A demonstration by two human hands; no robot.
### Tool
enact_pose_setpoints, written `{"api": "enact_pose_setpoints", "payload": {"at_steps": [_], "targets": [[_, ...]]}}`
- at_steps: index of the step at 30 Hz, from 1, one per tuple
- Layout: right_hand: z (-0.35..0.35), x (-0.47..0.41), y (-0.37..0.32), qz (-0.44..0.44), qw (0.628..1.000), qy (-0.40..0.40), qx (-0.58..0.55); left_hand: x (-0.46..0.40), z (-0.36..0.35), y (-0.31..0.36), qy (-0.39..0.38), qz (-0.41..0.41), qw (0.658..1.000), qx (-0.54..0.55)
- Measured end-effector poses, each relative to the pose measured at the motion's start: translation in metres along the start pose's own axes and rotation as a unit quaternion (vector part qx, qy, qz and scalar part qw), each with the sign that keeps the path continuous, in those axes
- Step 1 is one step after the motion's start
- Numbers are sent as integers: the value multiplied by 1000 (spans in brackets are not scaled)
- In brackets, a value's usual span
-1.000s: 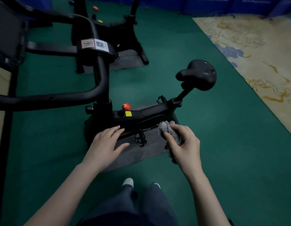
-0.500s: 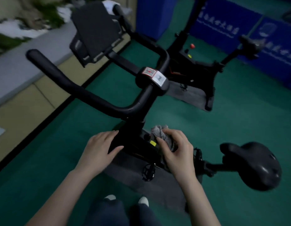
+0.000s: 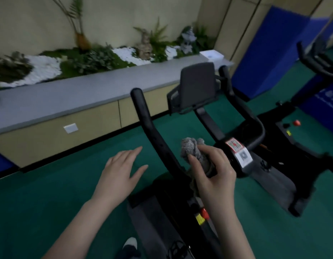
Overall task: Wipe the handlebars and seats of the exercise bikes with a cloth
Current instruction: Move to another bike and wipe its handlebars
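While the right hand [image 3: 214, 174] pinches a bunched grey cloth [image 3: 192, 151] between thumb and curled fingers, it sits just inside the left bar [image 3: 154, 139] of the handlebars, near the stickered clamp [image 3: 238, 156] — close to the bar, though blur leaves me unsure whether the cloth touches it. The left hand [image 3: 122, 172] hangs flat, fingers spread and holding nothing, just outside that same bar above the green floor [image 3: 50, 193].

The likeliest fault, as I judge it, is a skimped wipe: so tight a wad offers little face to the bar, so the upper end and the far bar [image 3: 242, 109] beyond the tablet holder [image 3: 196, 86] could be missed. With the left hand steadying nothing, a hard push could also swivel the handlebars — or let the wad slip from that light pinch and drop onto the frame below. No seat shows from this angle.
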State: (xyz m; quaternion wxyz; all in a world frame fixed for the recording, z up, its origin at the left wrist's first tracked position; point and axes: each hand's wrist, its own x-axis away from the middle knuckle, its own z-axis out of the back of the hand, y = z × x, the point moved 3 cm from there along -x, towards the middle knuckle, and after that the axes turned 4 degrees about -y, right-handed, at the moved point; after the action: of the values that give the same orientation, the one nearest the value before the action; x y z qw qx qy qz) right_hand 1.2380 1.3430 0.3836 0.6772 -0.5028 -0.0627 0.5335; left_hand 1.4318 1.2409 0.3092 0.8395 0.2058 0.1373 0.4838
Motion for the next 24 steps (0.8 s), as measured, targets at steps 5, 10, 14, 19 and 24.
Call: {"api": "enact_pose_setpoints", "payload": {"at_steps": [5, 10, 14, 19, 24], "targets": [[-39, -41, -12, 26, 999, -31, 8, -30, 19, -18, 44, 7, 999, 27], [-76, -83, -26, 54, 997, -45, 15, -64, 33, -30, 75, 3, 993, 86], [-108, -118, -41, 89, 994, -44, 36, -95, 38, -32, 86, 4, 982, 167], [-139, -155, -50, 121, 988, -59, 73, -119, 36, -28, 96, 7, 959, 267], [-164, -184, -52, 115, 964, -231, 70, -127, 32, -23, 135, 36, 890, 434]]}}
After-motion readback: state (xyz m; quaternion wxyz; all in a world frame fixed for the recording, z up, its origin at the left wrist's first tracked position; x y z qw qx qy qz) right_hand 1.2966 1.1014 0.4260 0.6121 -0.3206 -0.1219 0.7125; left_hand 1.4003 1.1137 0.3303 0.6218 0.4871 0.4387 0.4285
